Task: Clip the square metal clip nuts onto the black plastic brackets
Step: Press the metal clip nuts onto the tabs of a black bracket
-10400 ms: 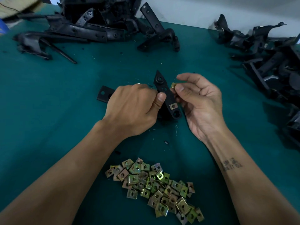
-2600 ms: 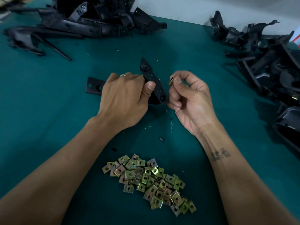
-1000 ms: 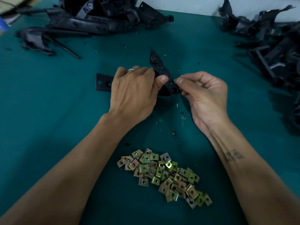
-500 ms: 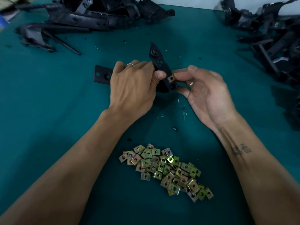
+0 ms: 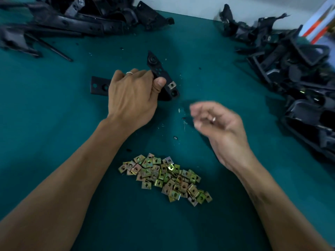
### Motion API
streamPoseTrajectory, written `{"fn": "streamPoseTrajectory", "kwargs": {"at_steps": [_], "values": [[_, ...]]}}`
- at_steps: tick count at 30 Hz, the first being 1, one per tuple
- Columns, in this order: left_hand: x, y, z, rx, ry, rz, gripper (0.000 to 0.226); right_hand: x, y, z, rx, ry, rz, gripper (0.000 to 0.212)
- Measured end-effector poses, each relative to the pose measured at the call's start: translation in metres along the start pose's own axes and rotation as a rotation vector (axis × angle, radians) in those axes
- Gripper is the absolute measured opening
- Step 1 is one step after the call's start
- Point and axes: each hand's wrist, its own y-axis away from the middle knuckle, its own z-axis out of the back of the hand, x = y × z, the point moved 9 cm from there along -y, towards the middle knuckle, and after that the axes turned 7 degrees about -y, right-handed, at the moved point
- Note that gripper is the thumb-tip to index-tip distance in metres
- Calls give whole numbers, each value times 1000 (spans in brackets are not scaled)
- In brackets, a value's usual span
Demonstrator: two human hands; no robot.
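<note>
Change since half a second ago: right hand has left the bracket and drawn back toward the body; it now hangs over the worktop, blurred by motion. A clip nut that was under its fingertips now sits alone on the bracket's edge.

Item, bracket: black plastic, gripped by the left hand, fingers curled round it and thumb pressed on its face just beside the seated nut. Its far tip stands clear beyond the knuckles; a flat end pokes out on the other side of the hand.

Item, right hand: fingers loosely curled, nothing visible in them. A ring shows on one finger.

Item, loose clip nuts: a heap of square metal pieces on the worktop, nearer the body than either hand, between the two forearms.

Item, other brackets: one dark pile beyond the left fingers, another pile beyond and outside the right.

Reading: this nut looks seated, so one fitting is probably finished. The free hand is likely bound for the heap to fetch another nut.
</note>
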Motion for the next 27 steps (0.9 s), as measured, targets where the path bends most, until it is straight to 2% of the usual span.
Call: {"fn": "streamPoseTrajectory", "kwargs": {"at_steps": [2,4,8,15,17,21,24,27], "values": [[2,0,0,1,6,26,50,4,33,-5,182,154,-22,23],[3,0,-1,17,7,40,51,6,63,-13,295,326,-38,21],[4,0,-2,44,12,63,52,9,81,-23,258,460,-15,11],[5,0,0,41,36,75,52,8,71,-22,250,367,-48,5],[4,-1,-1,46,40,73,52,5,65,-12,156,187,-51,4],[1,-1,-1,24,62,37,51,-3,42,19,-154,-296,-27,7],[-2,-1,-1,19,54,9,48,-6,11,30,-355,-267,69,26],[-2,-1,0,11,59,-5,46,-6,-25,24,-519,-172,133,25]]}}
